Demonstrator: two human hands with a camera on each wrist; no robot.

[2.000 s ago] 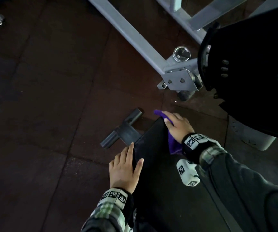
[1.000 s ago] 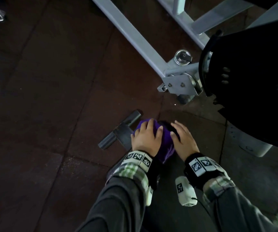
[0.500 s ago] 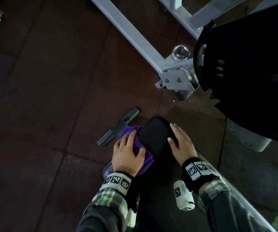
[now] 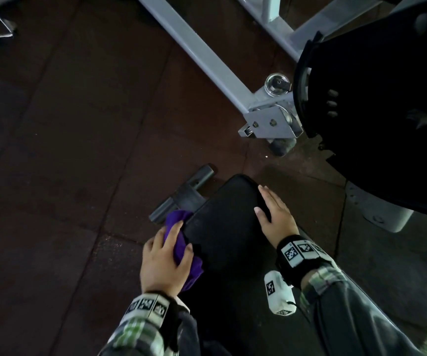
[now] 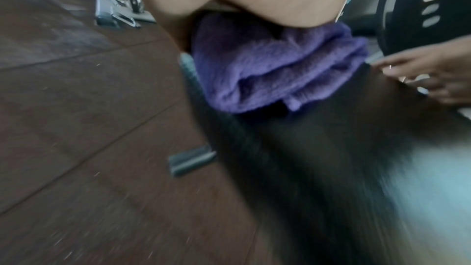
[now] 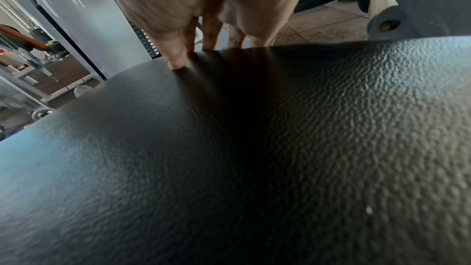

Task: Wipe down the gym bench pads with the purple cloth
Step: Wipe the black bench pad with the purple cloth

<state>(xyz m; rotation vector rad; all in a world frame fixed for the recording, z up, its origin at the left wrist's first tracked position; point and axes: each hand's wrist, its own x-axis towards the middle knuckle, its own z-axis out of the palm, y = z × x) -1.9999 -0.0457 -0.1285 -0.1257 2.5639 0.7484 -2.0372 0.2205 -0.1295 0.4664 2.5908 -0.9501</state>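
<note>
Bench pad (image 4: 229, 227): black, grained vinyl, long and narrow. Its long axis runs from the lower centre of the head view up to a rounded end at frame centre, tilted slightly to the right.

Purple cloth (image 4: 179, 242): bunched and folded, lying along the pad's left edge in the lower-centre of the head view, its length following that edge. In the left wrist view the cloth (image 5: 275, 67) sits in the upper centre, folds showing, draped over the pad's side.

Left hand (image 4: 165, 263): on top of the cloth, fingers curled over it, pressing it against the pad's left side.

Right hand (image 4: 275, 217): flat on the pad's right edge near the rounded end, fingers extended, holding nothing. The right wrist view shows the fingertips (image 6: 178, 61) touching the vinyl.

Dark T-shaped foot bar (image 4: 184, 195): on the floor, just left of the pad's end.

Grey steel frame (image 4: 199, 50): runs diagonally across the upper centre.

Black weight plate (image 4: 377, 111): upper right.

Floor (image 4: 66, 150): dark brown rubber tiles.
</note>
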